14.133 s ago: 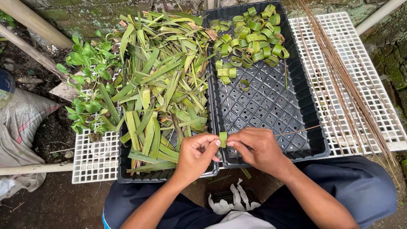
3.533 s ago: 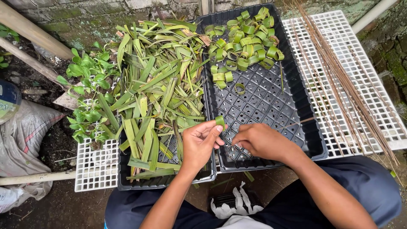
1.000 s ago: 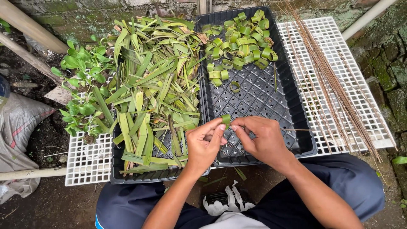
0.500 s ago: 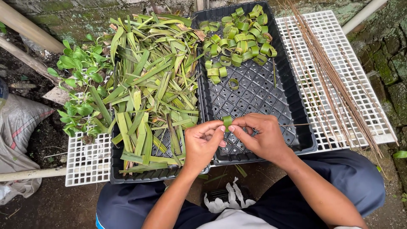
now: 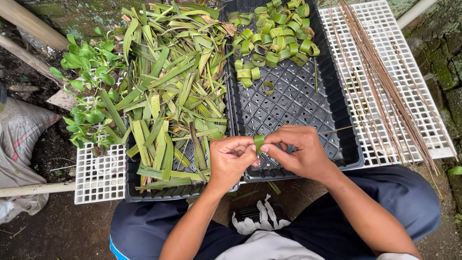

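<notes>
left hand (image 5: 230, 159) + right hand (image 5: 299, 153): both grips pinched on 1 leaf strip (image 5: 259, 142), above black tray (image 5: 346, 144) near edge | advice, judged: keep curl tight, ends overlapped, thin stick (image 5: 337, 129) pinning squarely | finished leaf rings (image 5: 274, 38) at far end
</notes>
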